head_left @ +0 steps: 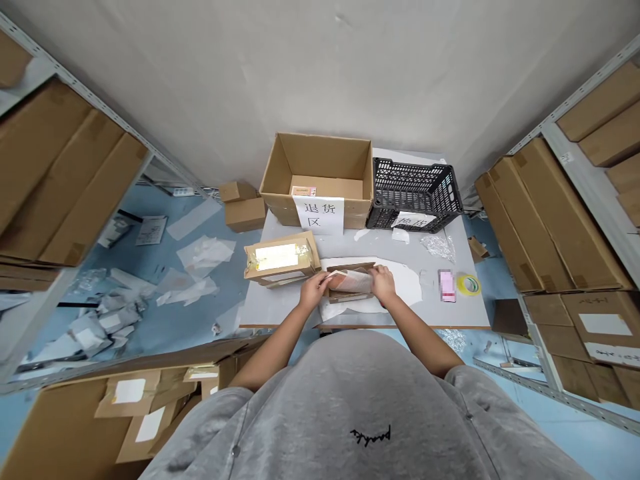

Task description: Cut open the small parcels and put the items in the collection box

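An open small cardboard box (345, 298) lies near the table's front edge, on white paper. In it, or just over its opening, is a package in clear wrap (353, 281), brownish at its left end. At that left end my left hand (313, 291) is closed, pinching the wrap between thumb and fingers. My right hand (383, 285) is closed round the right end of the small box, close to the package's other end. A sliver of red shows beneath the right hand; its kind is hidden. Left of the box is a taped, labelled carton (283, 259).
Behind stand a large open cardboard box (320, 212) with a paper sign and a black plastic crate (417, 193). Clear wrap (439, 247), a pink item (447, 285) and yellow tape (469, 285) lie right. Shelves of cartons flank the table (430, 313); a carton bin (65, 427) stands lower left.
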A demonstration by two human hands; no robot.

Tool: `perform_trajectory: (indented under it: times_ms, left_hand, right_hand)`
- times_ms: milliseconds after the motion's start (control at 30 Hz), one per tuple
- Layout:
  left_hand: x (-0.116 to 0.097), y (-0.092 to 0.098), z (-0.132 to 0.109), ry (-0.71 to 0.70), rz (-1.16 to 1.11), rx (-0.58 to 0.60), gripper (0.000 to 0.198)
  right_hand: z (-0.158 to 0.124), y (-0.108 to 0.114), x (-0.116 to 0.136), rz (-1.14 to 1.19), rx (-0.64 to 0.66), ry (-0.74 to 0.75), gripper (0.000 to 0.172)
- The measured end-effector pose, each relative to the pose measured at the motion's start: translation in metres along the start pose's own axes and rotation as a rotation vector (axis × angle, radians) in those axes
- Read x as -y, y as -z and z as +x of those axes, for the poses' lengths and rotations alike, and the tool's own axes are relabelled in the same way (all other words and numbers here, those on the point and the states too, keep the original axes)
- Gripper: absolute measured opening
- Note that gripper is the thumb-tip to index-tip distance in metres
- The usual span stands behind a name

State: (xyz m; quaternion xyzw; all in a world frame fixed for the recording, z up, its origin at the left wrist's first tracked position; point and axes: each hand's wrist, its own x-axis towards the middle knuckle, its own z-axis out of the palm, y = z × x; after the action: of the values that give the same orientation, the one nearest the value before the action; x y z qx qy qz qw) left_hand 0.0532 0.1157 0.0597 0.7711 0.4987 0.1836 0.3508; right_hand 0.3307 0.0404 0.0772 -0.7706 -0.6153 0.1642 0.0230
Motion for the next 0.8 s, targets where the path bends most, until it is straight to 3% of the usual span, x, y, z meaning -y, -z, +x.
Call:
perform_trajectory:
  times_ms: [67, 167, 300, 400, 467, 533, 667, 733, 800]
  left_hand:
    - [-0.005, 0.002, 0.000, -0.067, -0.027, -0.055, 0.029]
    - [-0.014, 0.007, 0.001, -0.179, -0.030, -0.173, 0.032]
    - [-0.026, 0.020, 0.002, -0.271, -0.014, -0.346, 0.036]
    - [-0.031, 0.026, 0.002, -0.325, -0.012, -0.406, 0.037]
    - [-0.033, 0.023, 0.001, -0.384, -0.015, -0.389, 0.036]
    - [-0.035, 0.016, -0.001, -0.449, -0.030, -0.337, 0.036]
    - [-0.044, 0.000, -0.007, -0.578, -0.110, -0.136, 0.036]
    - [-0.051, -0.005, -0.008, -0.601, -0.156, -0.028, 0.035]
    - [-0.058, -0.010, -0.005, -0.478, -0.233, -0.059, 0.044]
  right_hand:
    - [0.000, 0.003, 0.010, 0.079, -0.039, 0.063, 0.056]
    - [0.007, 0.003, 0.023, 0.192, 0.099, 0.119, 0.048]
    - [0.020, -0.003, 0.028, 0.162, 0.345, -0.031, 0.035]
    - [0.022, -0.002, 0.028, 0.283, 0.295, -0.132, 0.035]
    - [0.019, 0.004, 0.028, 0.525, 0.156, -0.185, 0.028]
    - [0.015, 0.013, 0.031, 0.875, 0.119, -0.265, 0.033]
    - [0.006, 0.029, 0.039, 1.491, 0.352, -0.329, 0.045]
    - [0.005, 0.034, 0.041, 1.594, 0.264, -0.269, 0.040]
    - [0.008, 0.038, 0.041, 1.620, 0.092, -0.195, 0.039]
